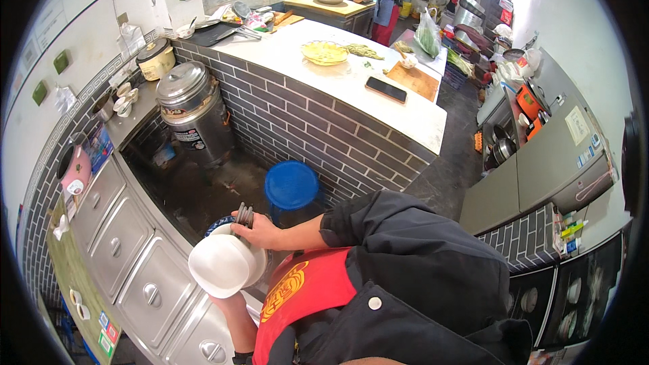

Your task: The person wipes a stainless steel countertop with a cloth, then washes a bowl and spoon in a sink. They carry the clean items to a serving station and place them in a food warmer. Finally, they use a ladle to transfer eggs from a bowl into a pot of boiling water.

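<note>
My left hand (229,305) is under a white squarish bowl (220,266) and supports it, its fingers largely hidden. Another white rounded piece (259,265) shows behind that bowl; I cannot tell whether they are stacked. Between the thumb and fingers of my right hand (261,231) is a small bundle of grey, narrow pieces (244,214), held just above the bowl's far side. Their exact kind is unclear. A blue-and-white patterned rim (219,225) peeks out behind the bowl, close to my right fingers.
Steel lidded counter compartments (152,291) run along the left. A blue stool (291,185) stands by the brick-faced counter (329,126), near a large steel pot (190,111). A phone (386,89) and cutting board (415,81) lie on top. A person (388,2) works at the back.
</note>
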Action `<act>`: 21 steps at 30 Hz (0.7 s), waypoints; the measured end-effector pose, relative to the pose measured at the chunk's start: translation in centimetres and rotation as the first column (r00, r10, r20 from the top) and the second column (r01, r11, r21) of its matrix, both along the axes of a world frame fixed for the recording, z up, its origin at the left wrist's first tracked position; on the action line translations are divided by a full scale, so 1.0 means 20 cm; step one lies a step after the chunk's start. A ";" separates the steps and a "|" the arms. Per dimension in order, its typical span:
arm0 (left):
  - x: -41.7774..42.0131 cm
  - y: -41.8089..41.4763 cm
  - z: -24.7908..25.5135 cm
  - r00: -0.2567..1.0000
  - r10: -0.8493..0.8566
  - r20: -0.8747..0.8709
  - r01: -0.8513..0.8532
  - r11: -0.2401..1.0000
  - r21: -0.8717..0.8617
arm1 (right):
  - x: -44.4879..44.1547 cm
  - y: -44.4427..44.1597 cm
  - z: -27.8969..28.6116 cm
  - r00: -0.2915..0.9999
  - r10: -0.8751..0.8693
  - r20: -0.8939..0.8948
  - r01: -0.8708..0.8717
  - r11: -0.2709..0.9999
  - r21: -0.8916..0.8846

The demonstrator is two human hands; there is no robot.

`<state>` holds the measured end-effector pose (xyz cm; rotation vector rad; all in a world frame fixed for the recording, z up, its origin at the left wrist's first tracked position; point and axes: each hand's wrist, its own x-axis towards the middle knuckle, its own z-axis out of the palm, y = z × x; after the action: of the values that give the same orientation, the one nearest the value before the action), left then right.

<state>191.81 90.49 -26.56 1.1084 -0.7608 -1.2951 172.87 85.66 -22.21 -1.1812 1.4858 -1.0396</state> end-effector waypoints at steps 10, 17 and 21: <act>0.06 0.02 0.05 0.990 0.000 -0.142 -0.002 1.000 -0.015 | 0.10 -0.06 -0.06 0.998 0.019 0.057 -0.019 1.000 -0.001; 0.13 -0.02 -0.11 0.996 0.066 0.063 -0.060 0.995 -0.084 | 0.13 -0.13 -0.16 0.997 0.025 0.067 -0.019 0.995 -0.095; 0.06 0.00 0.06 0.961 0.199 -0.193 -0.177 0.976 0.124 | 0.13 -0.13 -0.15 0.959 0.121 0.256 -0.118 0.993 -0.025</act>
<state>193.04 90.41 -25.33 1.0845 -0.4267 -1.2746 175.40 82.98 -25.30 -1.0827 1.1937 -1.0735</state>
